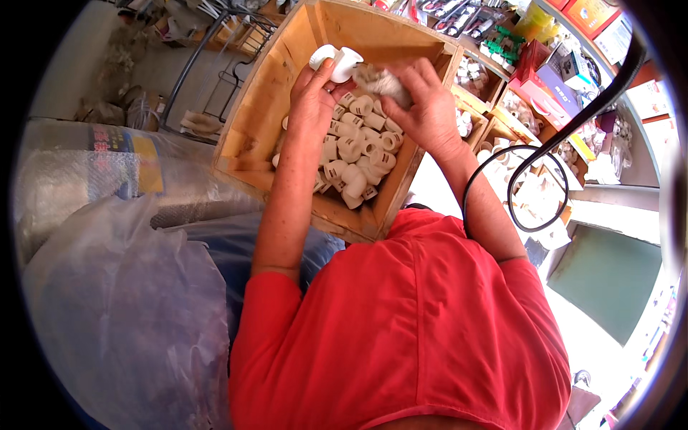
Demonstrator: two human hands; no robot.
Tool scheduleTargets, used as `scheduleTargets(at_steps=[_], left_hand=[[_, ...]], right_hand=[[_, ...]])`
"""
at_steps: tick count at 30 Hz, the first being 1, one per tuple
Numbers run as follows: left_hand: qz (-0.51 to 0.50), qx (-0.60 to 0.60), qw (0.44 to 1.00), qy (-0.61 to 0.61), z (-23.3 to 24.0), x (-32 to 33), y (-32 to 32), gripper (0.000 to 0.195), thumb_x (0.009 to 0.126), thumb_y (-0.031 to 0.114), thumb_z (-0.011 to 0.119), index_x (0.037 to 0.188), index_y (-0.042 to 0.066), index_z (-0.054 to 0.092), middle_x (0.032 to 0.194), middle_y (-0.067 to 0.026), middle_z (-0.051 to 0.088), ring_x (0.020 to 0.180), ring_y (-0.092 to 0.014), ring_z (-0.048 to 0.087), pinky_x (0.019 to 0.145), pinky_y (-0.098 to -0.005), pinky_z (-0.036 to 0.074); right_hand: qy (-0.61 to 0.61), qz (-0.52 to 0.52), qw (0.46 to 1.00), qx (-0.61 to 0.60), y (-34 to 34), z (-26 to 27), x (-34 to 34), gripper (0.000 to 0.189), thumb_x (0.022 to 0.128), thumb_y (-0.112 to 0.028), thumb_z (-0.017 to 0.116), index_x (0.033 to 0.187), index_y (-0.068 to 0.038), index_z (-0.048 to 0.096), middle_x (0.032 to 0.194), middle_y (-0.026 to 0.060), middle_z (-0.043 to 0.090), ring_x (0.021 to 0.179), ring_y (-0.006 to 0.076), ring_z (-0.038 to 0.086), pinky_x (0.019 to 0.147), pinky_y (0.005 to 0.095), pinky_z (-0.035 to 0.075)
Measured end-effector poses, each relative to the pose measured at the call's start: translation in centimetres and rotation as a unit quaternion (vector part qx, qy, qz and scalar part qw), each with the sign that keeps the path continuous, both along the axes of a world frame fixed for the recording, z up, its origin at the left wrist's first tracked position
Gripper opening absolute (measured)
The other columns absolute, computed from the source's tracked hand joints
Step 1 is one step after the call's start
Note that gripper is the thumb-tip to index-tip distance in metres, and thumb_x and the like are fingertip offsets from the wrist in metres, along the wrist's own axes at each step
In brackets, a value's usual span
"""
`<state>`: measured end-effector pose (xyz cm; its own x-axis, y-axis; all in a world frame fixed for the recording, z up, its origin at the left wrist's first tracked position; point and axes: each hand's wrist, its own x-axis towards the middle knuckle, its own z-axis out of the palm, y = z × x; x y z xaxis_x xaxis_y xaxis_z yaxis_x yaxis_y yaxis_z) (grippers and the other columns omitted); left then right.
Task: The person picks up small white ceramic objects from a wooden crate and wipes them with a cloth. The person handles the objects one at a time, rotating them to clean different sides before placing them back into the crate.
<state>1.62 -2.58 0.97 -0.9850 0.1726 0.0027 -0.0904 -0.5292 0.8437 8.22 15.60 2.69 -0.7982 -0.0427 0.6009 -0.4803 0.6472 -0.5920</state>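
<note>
My left hand (317,88) grips a white plastic pipe fitting (337,63) above a wooden box (252,115). Close by on its right, my right hand (422,102) is closed on a crumpled whitish cloth (382,85), partly blurred, which is at the fitting's right side. Under both hands, the box holds a heap of off-white plastic elbow fittings (352,148), lying in mixed directions. My left forearm crosses over the box's near edge and hides some of the heap. Whether the cloth touches the fitting, I cannot tell.
Wooden compartments (492,129) with bagged fittings stand to the right, with boxed goods (556,80) beyond. A black cable (583,115) loops near my right forearm. Left of the box are a black metal rack (188,70), a wrapped roll (107,161) and plastic sheeting (129,301).
</note>
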Motion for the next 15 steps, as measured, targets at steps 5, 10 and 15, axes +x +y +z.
scheduleTargets(at_steps=[5,10,15], left_hand=[[-0.024,0.019,0.999,-0.007,-0.5,0.5,0.7,0.032,0.088,0.017,0.059,0.115,0.002,0.051,0.105,-0.0082,0.059,0.094,-0.02,0.059,0.081,-0.0384,0.054],[-0.035,0.03,0.997,-0.055,-0.4,0.1,0.4,0.033,0.087,0.018,0.059,0.114,0.002,0.05,0.102,-0.0097,0.06,0.093,-0.022,0.06,0.083,-0.0371,0.052],[0.01,0.005,0.998,-0.069,-0.8,-0.2,0.1,0.033,0.084,0.02,0.063,0.111,0.005,0.052,0.1,-0.0078,0.061,0.083,-0.019,0.059,0.074,-0.0327,0.051]], right_hand=[[0.068,-0.029,0.997,-0.003,-1.3,1.6,-1.0,0.043,0.066,-0.014,0.071,0.108,-0.016,0.061,0.098,0.0051,0.054,0.087,0.0238,0.059,0.069,0.0349,0.052],[0.013,0.037,0.994,0.098,-1.9,-1.5,-0.1,0.044,0.067,-0.011,0.071,0.109,-0.019,0.062,0.098,0.0039,0.053,0.081,0.0233,0.06,0.067,0.0337,0.053],[0.005,0.008,1.0,0.022,-1.7,0.0,0.2,0.04,0.067,-0.013,0.071,0.105,-0.018,0.062,0.096,0.004,0.053,0.082,0.0242,0.06,0.066,0.0353,0.052]])
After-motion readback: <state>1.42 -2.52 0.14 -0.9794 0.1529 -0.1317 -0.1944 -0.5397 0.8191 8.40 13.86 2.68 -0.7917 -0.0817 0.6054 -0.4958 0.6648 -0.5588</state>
